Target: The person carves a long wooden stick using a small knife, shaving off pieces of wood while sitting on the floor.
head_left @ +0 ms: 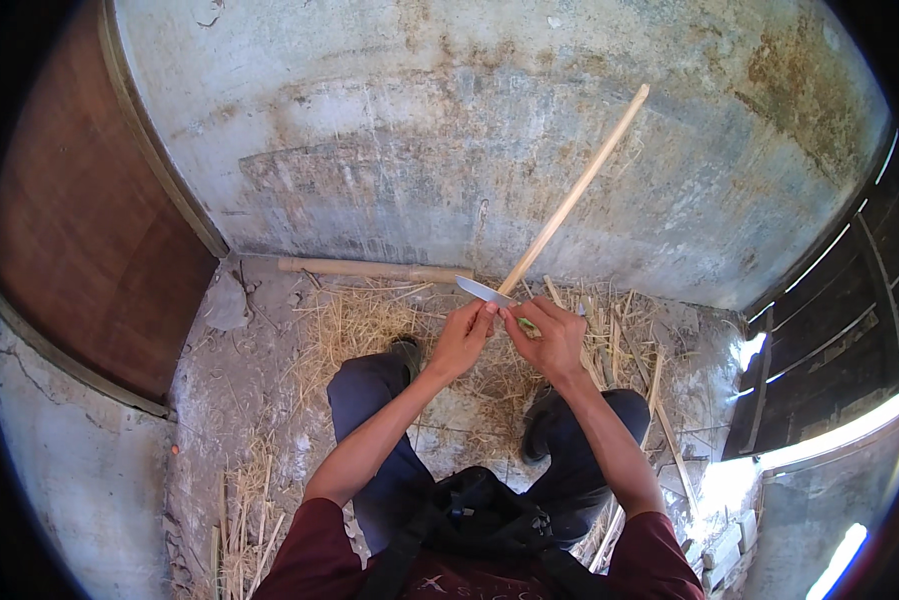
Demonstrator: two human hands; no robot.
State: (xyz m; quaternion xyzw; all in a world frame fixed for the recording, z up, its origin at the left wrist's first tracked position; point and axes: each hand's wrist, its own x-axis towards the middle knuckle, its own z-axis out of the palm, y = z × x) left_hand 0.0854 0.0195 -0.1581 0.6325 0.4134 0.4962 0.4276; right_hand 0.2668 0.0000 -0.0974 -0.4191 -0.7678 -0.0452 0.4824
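A long pale bamboo strip [581, 187] slants from between my hands up toward the far right, its far end in front of the wall. My left hand [462, 338] is closed in a pinch at the near end of this strip, which the fingers partly hide. In my right hand [554, 338] is a knife with a green handle [527, 327], mostly covered by the fingers. The knife's blade [481, 290] points to the left and lies across the strip just beyond my fingertips. Both hands are close together, above the gap between my knees.
A bamboo pole [379, 270] lies along the wall's foot. Pale shavings [354, 325] cover much of the floor, with loose strips [674, 450] on the right. A stained wall [399, 150] rises ahead, a brown door panel [94, 200] at left, dark slatted boards [829, 320] at right.
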